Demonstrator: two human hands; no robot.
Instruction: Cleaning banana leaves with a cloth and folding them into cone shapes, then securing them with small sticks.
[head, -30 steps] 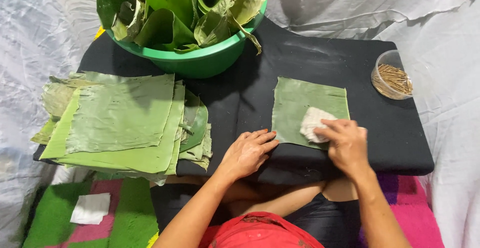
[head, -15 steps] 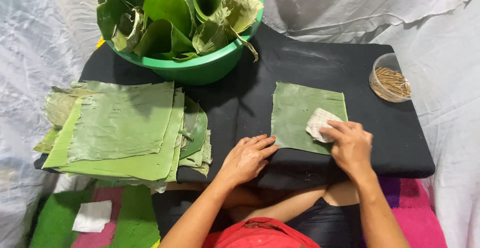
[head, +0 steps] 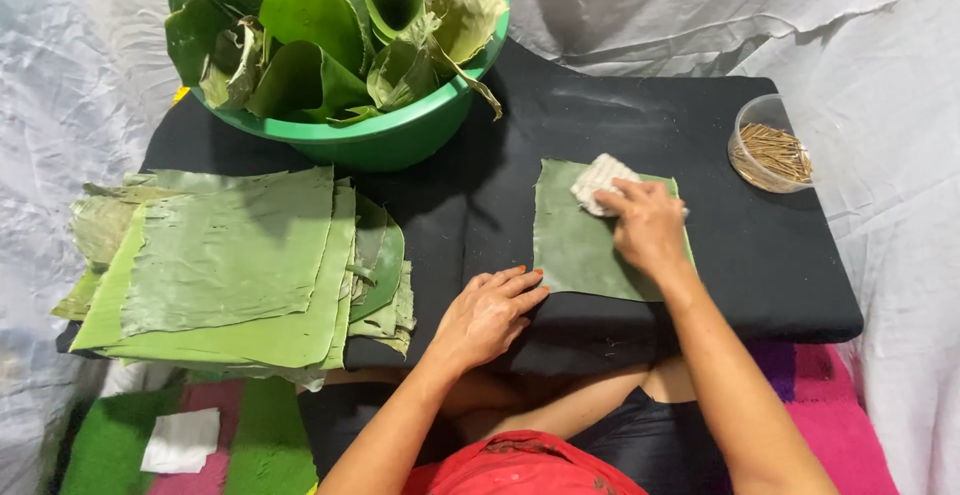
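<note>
A square piece of green banana leaf [head: 575,245] lies flat on the black board [head: 760,255]. My right hand [head: 645,225] presses a white folded cloth [head: 598,181] onto the leaf's far edge. My left hand [head: 490,315] rests flat on the board, fingers touching the leaf's near left corner and holding nothing. To the left lies a stack of cut banana leaf sheets [head: 230,265].
A green plastic basin [head: 400,135] full of rolled and folded leaves stands at the back of the board. A small clear cup of thin wooden sticks [head: 768,150] sits at the right. White sheeting surrounds the board; a white cloth [head: 182,441] lies on the green and pink mat below left.
My right hand has slid the white cloth away from me, up over the leaf to its far edge. My left hand has stayed at the leaf's near left corner.
</note>
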